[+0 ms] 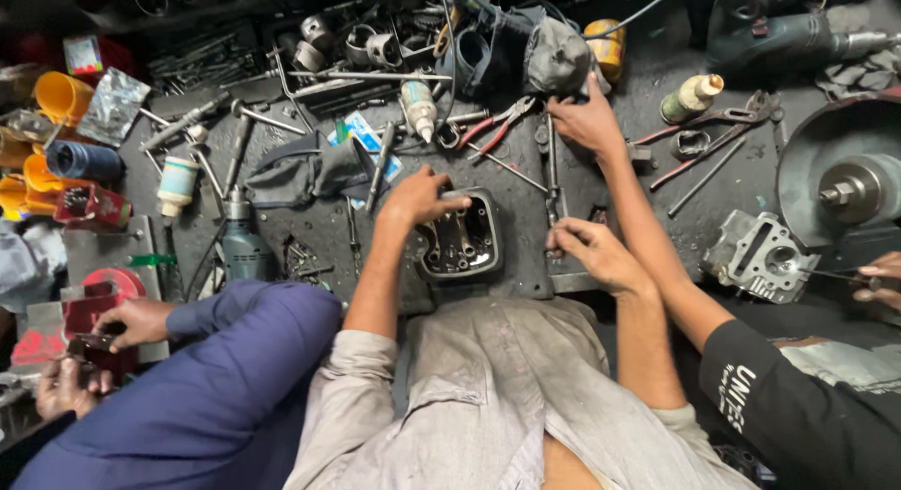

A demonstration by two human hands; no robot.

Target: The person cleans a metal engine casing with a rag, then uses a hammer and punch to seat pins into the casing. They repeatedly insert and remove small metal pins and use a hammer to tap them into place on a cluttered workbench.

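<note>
We see co-worker in blue sleeve (202,382) at far left, handling red part (89,326). Our left hand (418,197) grips top edge of dark metal engine cover (460,237), fingers curled over rim; cover lies on black surface (319,229) before us. Our right hand (591,251) pinches thin metal rod (552,176) just right of cover. Another person's hand (587,122) reaches in farther right, beside red-handled pliers (497,122).

Pkgs on the workbench (601,265)
Silver foil pouch (113,103) nr far-left corner; blue-white flat packet (361,133) mid-bench; green-red box (83,53) far-left edge.
</note>
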